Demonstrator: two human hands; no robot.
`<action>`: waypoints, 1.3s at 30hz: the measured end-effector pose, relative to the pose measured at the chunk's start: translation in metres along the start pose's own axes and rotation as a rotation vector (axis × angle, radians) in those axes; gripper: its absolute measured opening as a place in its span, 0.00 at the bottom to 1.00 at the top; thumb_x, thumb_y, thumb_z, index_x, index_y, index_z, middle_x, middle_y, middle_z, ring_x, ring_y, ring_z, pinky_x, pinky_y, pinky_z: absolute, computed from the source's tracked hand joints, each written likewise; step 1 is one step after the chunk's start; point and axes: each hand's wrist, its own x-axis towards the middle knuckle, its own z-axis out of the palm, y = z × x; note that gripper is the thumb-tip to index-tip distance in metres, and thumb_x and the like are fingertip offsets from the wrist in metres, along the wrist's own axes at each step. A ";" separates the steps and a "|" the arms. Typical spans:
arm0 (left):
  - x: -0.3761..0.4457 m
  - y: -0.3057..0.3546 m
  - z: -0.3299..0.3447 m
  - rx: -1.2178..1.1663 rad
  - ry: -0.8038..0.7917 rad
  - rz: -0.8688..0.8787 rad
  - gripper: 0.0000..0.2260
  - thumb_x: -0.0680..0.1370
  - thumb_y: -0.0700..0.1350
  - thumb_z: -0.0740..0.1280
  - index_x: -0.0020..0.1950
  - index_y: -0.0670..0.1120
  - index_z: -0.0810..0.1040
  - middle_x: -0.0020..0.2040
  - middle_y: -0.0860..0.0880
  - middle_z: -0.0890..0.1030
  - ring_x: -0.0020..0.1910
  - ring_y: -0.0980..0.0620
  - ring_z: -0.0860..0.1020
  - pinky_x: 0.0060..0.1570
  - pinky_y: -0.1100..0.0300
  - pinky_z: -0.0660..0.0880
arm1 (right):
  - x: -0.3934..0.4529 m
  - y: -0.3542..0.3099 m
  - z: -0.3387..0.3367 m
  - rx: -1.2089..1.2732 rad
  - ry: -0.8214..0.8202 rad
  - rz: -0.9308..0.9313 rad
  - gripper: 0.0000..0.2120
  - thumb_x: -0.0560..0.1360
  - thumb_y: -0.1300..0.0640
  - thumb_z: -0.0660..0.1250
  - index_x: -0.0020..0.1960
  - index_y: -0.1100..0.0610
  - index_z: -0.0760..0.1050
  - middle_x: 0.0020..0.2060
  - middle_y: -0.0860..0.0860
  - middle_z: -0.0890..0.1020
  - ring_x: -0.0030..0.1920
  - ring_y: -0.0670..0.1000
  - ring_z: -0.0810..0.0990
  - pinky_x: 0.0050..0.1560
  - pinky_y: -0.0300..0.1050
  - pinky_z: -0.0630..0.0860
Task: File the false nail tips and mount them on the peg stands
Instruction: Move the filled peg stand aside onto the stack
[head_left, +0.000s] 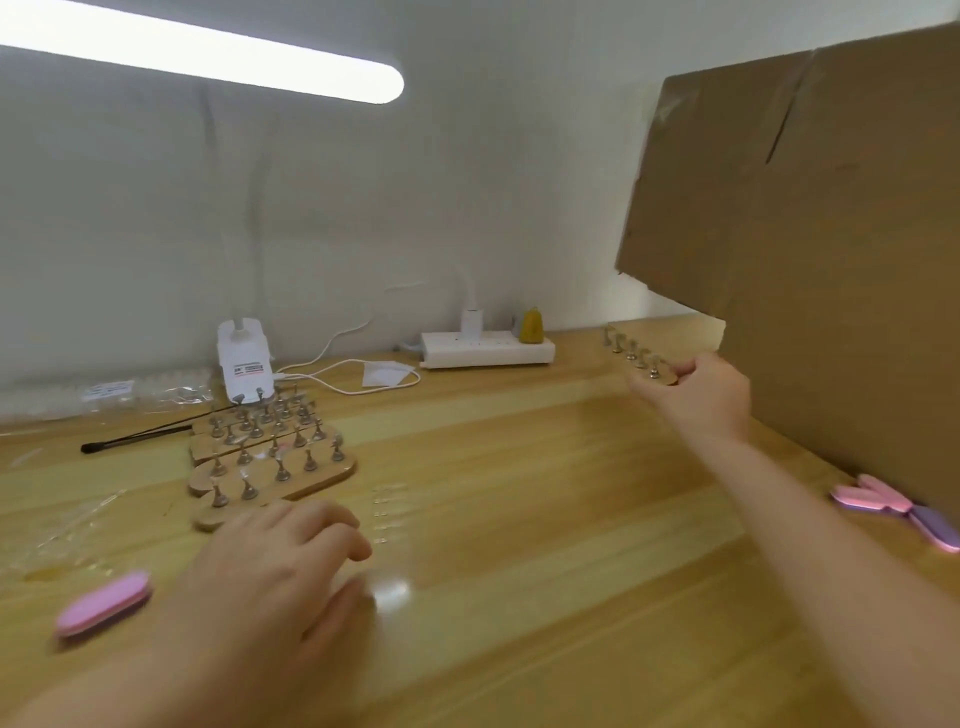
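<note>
My right hand (698, 395) reaches far right and grips the near end of a wooden peg stand (636, 356) with a row of metal pegs, beside the cardboard box. My left hand (280, 566) rests on the table with fingers loosely curled, holding nothing. Just beyond its fingers lies a column of clear false nail tips (388, 512). Several more wooden peg stands (270, 452) lie side by side at the left centre. A pink nail file block (104, 603) lies left of my left hand.
A large cardboard box (810, 234) fills the right side. Pink and purple file blocks (898, 509) lie at its foot. A white power strip (485, 349), a white device (243, 364) with cable, black tweezers (140, 436) and clear plastic packs (109, 395) sit along the back.
</note>
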 end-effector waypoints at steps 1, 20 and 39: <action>0.018 0.009 0.003 0.007 -0.010 0.073 0.12 0.72 0.55 0.60 0.43 0.54 0.82 0.44 0.56 0.81 0.39 0.53 0.81 0.35 0.57 0.77 | 0.012 0.014 0.000 -0.047 0.027 0.037 0.21 0.62 0.39 0.75 0.41 0.53 0.71 0.39 0.49 0.79 0.39 0.51 0.77 0.32 0.43 0.68; 0.149 0.059 0.112 0.039 0.268 0.015 0.02 0.63 0.40 0.69 0.33 0.46 0.78 0.33 0.48 0.78 0.32 0.45 0.75 0.37 0.53 0.73 | 0.105 0.090 0.042 -0.531 -0.093 0.210 0.30 0.65 0.29 0.68 0.40 0.58 0.71 0.32 0.51 0.75 0.32 0.53 0.74 0.28 0.41 0.66; 0.151 0.057 0.116 -0.008 0.252 -0.050 0.04 0.62 0.41 0.73 0.33 0.46 0.79 0.34 0.49 0.79 0.32 0.45 0.75 0.36 0.52 0.74 | 0.120 0.061 0.056 -0.512 -0.444 0.254 0.16 0.69 0.52 0.58 0.50 0.58 0.76 0.44 0.53 0.80 0.43 0.53 0.77 0.39 0.43 0.72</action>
